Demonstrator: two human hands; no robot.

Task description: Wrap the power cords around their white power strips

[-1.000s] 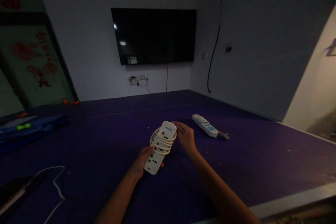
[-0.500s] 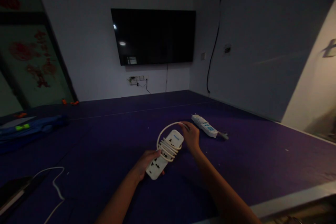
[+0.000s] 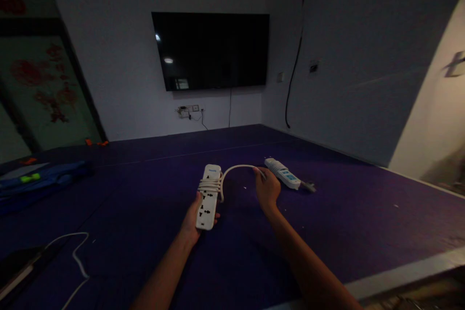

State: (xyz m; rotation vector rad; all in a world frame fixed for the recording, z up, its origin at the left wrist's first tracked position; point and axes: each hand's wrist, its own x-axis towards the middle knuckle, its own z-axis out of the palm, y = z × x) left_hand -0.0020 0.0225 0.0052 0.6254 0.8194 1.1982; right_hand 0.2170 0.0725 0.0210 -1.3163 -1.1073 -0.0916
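A white power strip with several sockets is held almost upright in my left hand, whose thumb lies along its left edge and whose fingertips show at the right. Several turns of its white cord wrap the middle of the strip. From there a loose length arcs over to my right hand, which pinches it near the end. Just beyond that hand lies a second power strip, wound with its own cord, with a grey plug at its near end.
The purple surface spreads widely, with a pale edge at lower right. A dark flat object and a white cable lie at left, below blue cloth. A television hangs on the wall.
The power strip has moved up and left and turned more upright. My right hand has shifted slightly right, and the loose cord between my hands spans a wider, flatter arc.
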